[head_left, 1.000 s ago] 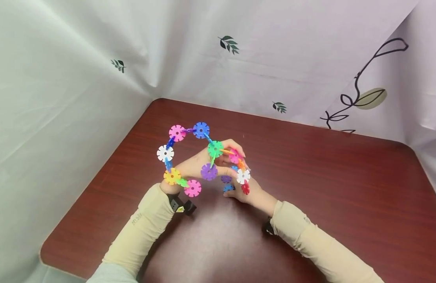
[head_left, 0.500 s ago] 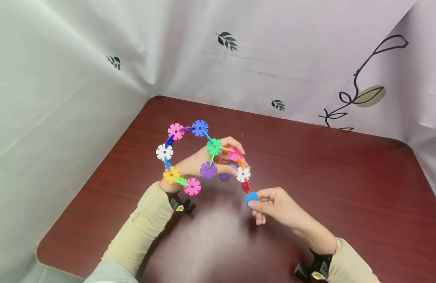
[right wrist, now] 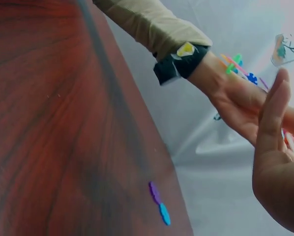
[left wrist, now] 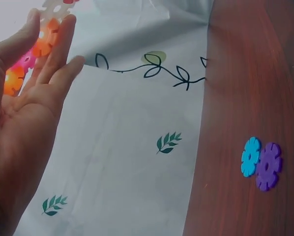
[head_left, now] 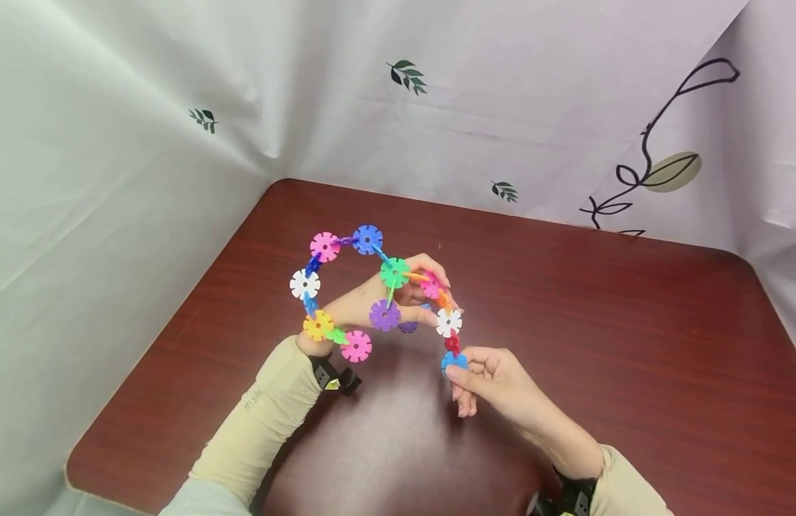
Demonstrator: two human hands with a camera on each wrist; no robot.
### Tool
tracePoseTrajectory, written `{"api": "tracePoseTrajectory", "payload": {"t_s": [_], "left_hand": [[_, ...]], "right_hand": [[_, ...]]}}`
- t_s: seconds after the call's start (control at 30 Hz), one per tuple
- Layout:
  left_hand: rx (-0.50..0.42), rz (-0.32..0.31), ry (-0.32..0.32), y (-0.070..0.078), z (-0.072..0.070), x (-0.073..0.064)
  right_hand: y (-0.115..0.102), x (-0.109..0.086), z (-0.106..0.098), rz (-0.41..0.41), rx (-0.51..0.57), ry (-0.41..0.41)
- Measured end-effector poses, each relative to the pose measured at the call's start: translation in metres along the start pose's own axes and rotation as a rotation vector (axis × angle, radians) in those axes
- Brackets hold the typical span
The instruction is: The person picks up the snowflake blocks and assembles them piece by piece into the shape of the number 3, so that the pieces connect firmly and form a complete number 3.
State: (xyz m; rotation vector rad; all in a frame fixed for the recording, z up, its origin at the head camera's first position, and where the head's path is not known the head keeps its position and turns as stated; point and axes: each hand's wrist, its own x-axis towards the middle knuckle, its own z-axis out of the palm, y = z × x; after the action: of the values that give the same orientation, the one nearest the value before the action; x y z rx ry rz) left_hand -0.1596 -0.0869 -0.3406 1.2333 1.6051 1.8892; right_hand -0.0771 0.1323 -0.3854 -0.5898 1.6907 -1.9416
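Observation:
A chain of interlocking notched plastic discs hangs above the table, curving into an open loop at the left with a pink disc (head_left: 356,347) at its end. My left hand (head_left: 366,297) pinches the right part of the chain near the orange disc (left wrist: 46,38) and the white disc (head_left: 448,322). Below the white disc is a red disc (head_left: 452,343). My right hand (head_left: 501,383) pinches a light blue disc (head_left: 452,360) between thumb and index finger, against the red one; whether their slots interlock cannot be told. In the right wrist view, my right hand hides that disc.
On the dark red wooden table (head_left: 598,322), a purple disc (left wrist: 269,167) and a turquoise disc (left wrist: 250,157) lie close together, mostly behind my left hand in the head view. A white curtain (head_left: 333,143) with leaf prints stands behind and left of the table.
My right hand has picked up the light blue disc from the table behind the chain, drawn it toward me and right, then brought it up against the red disc. My left hand has stayed nearly still.

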Motion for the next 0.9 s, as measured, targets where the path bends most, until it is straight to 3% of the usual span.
{"api": "tracePoseTrajectory", "payload": {"t_s": [0.23,0.43,0.53,0.73,0.9], "left_hand": [[-0.133,0.045,0.009,-0.002,0.011,0.012],[-0.159,0.120,0.007,-0.006,0.017,0.013],[-0.143,0.119,-0.001,-0.008,0.018,0.014],[-0.110,0.133,-0.014,-0.009,0.017,0.015],[-0.143,0.111,-0.039,-0.008,0.018,0.016]], "right_hand": [[0.007,-0.002,0.011,-0.151,0.010,0.115],[0.009,-0.006,0.015,-0.224,0.012,0.165],[0.008,-0.008,0.014,-0.261,0.011,0.152],[0.002,-0.009,0.013,-0.282,0.016,0.146],[-0.002,-0.008,0.014,-0.227,0.051,0.130]]}}
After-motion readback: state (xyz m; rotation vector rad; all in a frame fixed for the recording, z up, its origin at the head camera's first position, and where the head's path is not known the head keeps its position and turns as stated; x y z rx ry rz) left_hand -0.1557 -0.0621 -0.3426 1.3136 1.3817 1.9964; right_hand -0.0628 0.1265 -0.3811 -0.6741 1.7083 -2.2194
